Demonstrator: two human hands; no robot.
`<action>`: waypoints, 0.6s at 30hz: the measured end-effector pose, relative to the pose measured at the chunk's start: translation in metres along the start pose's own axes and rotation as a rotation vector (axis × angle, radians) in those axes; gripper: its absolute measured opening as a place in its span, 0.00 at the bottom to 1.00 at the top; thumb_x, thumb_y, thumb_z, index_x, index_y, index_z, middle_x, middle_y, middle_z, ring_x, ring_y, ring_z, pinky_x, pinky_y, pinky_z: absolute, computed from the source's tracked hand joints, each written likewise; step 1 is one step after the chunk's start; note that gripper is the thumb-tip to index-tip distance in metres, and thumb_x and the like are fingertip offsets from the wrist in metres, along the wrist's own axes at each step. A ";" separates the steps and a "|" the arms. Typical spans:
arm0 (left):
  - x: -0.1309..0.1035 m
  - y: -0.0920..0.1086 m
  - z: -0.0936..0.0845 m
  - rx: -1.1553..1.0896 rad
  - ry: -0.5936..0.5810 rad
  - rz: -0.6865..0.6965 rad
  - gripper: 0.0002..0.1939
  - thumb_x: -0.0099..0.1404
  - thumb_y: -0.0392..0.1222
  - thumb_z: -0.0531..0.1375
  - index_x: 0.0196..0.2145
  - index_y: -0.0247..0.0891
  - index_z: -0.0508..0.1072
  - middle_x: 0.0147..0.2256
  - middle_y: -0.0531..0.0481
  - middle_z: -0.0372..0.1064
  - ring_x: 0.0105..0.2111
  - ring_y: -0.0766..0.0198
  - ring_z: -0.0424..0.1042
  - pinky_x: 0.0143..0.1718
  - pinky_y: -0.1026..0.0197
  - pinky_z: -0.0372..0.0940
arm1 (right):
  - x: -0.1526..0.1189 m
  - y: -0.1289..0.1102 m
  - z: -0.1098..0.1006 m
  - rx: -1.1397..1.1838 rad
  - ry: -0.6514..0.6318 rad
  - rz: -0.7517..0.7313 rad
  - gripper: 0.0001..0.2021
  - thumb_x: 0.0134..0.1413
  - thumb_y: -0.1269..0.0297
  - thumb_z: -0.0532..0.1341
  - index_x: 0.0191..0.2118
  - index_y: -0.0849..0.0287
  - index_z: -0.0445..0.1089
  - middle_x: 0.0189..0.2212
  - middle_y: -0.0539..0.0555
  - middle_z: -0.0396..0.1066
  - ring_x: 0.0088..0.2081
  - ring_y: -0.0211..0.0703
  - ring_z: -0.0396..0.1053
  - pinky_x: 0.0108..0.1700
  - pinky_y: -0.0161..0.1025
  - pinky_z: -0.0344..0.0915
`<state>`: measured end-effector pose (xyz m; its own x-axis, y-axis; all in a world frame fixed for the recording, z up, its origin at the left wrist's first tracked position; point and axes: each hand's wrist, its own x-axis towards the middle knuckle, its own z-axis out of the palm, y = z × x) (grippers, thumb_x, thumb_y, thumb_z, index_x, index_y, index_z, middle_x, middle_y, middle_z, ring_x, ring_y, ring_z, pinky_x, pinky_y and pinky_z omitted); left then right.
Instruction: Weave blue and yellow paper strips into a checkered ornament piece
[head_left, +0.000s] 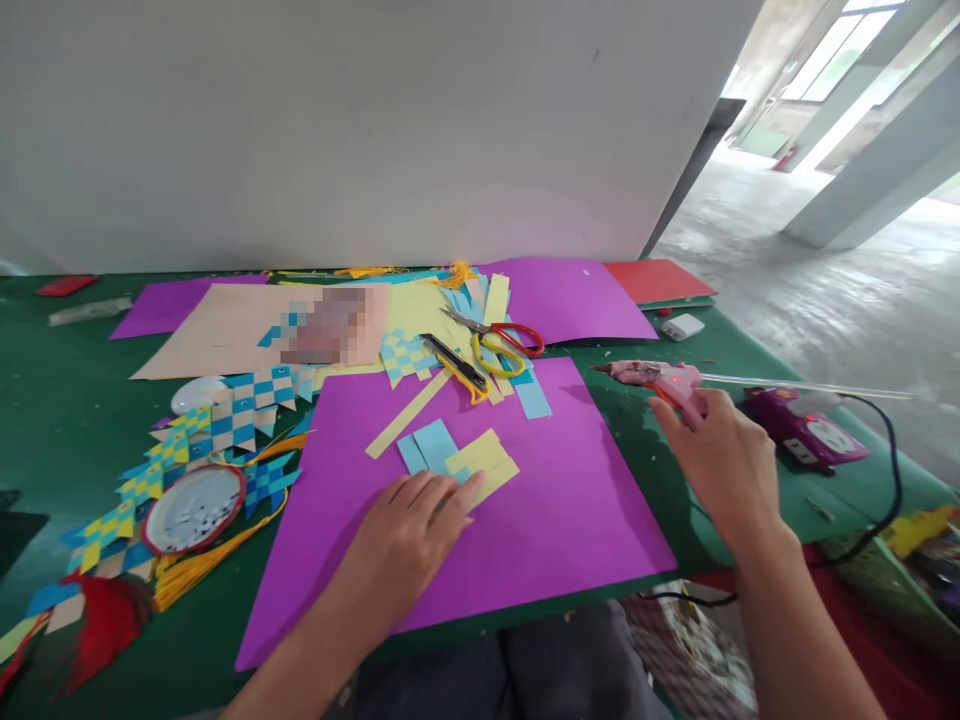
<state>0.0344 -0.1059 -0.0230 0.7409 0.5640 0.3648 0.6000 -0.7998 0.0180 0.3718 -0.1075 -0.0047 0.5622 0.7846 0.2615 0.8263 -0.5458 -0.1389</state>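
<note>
My left hand (416,530) lies on a small piece of crossed blue paper strips (435,445) and yellow paper strips (491,465), its fingers stretched over the near edge. Beneath them is a large purple sheet (555,520). Off to the right, my right hand (724,465) is closed round the handle of a pink hot glue gun (675,382), whose nozzle points left. A clear glue stick (802,385) sticks out of its back. Just beyond the strips lie a yellow-handled craft knife (457,368) and scissors (499,340) with one red and one yellow handle.
Woven paper fish (244,410) with yellow tassels (202,560) fill the left side, around a dish of small dark bits (196,508). A purple power socket (806,430) with a black cord sits at right. A white wall (337,130) rises behind the green table (622,430).
</note>
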 end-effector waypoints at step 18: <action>-0.008 -0.005 -0.017 0.166 0.038 0.141 0.21 0.66 0.23 0.47 0.52 0.32 0.69 0.39 0.45 0.75 0.39 0.58 0.72 0.45 0.54 0.64 | 0.017 0.008 0.036 -0.086 0.090 -0.195 0.31 0.59 0.44 0.51 0.50 0.73 0.64 0.40 0.70 0.68 0.43 0.60 0.65 0.42 0.50 0.62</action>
<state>0.0209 -0.1101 -0.0105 0.8111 0.4378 0.3878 0.5348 -0.8237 -0.1886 0.3892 -0.0885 -0.0358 0.3837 0.8503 0.3604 0.9109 -0.4126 0.0038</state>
